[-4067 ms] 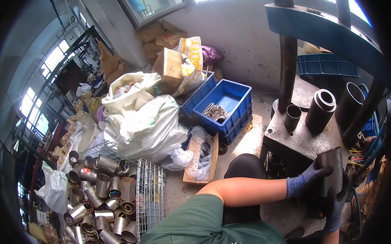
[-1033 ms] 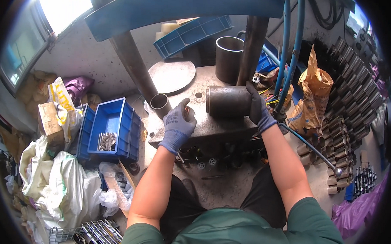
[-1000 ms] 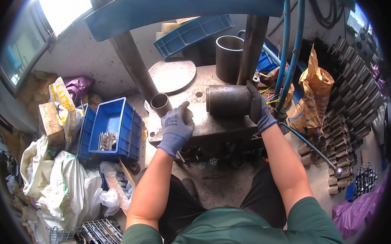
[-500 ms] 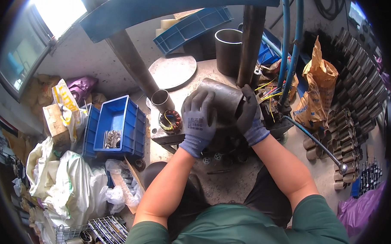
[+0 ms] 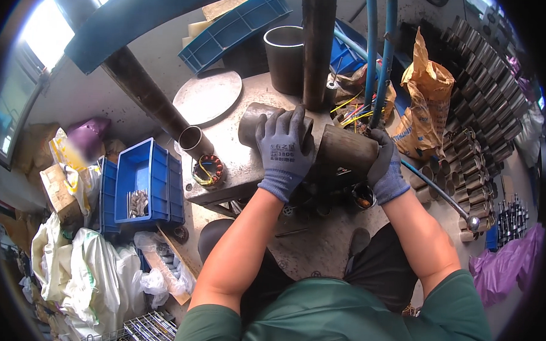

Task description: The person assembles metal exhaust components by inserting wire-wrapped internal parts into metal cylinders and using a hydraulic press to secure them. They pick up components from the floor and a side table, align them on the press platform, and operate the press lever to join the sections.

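Note:
A dark metal cylinder (image 5: 248,124) lies on its side on the metal work table (image 5: 251,93). My left hand (image 5: 284,148), in a grey-blue knit glove, is laid over its right end with the fingers curved around it. To the right, a metal tube (image 5: 349,148) is held at the table's front edge. My right hand (image 5: 386,165), gloved too, grips its right end; some of those fingers are hidden behind it. The tube's left end is close to my left hand. A ring-shaped copper-wound stator (image 5: 208,170) with yellow leads stands on the table's left corner, beside a short upright tube (image 5: 196,142).
Blue press columns frame the table, with a round metal plate (image 5: 207,96) and a large upright cylinder (image 5: 284,59) behind. A blue crate (image 5: 141,181) of metal parts stands left. A ball-ended lever (image 5: 472,223) reaches out right, near stacked metal tubes (image 5: 486,88).
The tube in my right hand has moved right and now shows apart from the cylinder under my left hand; before, a single cylinder showed between my hands. The whole view has shifted.

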Demonstrator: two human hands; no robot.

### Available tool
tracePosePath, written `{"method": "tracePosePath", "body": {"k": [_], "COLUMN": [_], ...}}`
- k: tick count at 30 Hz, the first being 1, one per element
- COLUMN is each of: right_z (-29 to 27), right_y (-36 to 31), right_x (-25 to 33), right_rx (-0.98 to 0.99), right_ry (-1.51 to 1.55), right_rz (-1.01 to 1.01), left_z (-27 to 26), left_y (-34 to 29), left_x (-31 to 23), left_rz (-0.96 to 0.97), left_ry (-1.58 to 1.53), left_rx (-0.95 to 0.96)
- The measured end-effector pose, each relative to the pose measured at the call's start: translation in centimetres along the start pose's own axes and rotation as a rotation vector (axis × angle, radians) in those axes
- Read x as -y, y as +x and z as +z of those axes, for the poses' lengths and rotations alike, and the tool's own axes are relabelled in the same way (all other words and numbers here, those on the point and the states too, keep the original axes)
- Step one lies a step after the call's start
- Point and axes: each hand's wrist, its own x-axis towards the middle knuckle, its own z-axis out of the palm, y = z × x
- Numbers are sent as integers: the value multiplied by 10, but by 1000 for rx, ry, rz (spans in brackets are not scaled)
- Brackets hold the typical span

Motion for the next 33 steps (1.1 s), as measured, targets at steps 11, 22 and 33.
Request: {"method": "tracePosePath", "body": {"k": [11, 22, 33], "right_z": [59, 96, 71], "right_y": [-17, -16, 11], "right_x": [20, 34, 28], "right_rx": [251, 471, 505], "right_ry": [-144, -1215, -918], "right_rz": [-492, -1392, -1073], "left_z": [-10, -43, -163], "left_y": [8, 17, -61], "left_x": [37, 124, 125], "left_rz": [-348, -562, -625], "left_ry": [-920, -1014, -470], "left_rx": [-594, -296, 21]}}
